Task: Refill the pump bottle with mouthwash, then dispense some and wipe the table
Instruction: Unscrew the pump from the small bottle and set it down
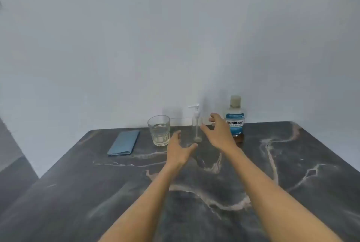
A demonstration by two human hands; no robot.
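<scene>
A clear pump bottle (196, 124) with a white pump head stands near the table's far edge. Right of it stands a mouthwash bottle (235, 118) with a blue label and a pale cap. A clear glass (159, 130) stands left of the pump bottle, and a folded blue cloth (124, 142) lies further left. My left hand (179, 150) reaches out with spread fingers, just short of the pump bottle's base. My right hand (218, 132) is also spread, between the pump bottle and the mouthwash bottle, partly covering the latter's label. Neither hand holds anything.
The table (292, 173) is dark marble with pale veins and meets a plain grey wall (175, 46) at the back. Its left edge drops off to the floor (15, 179) at the lower left.
</scene>
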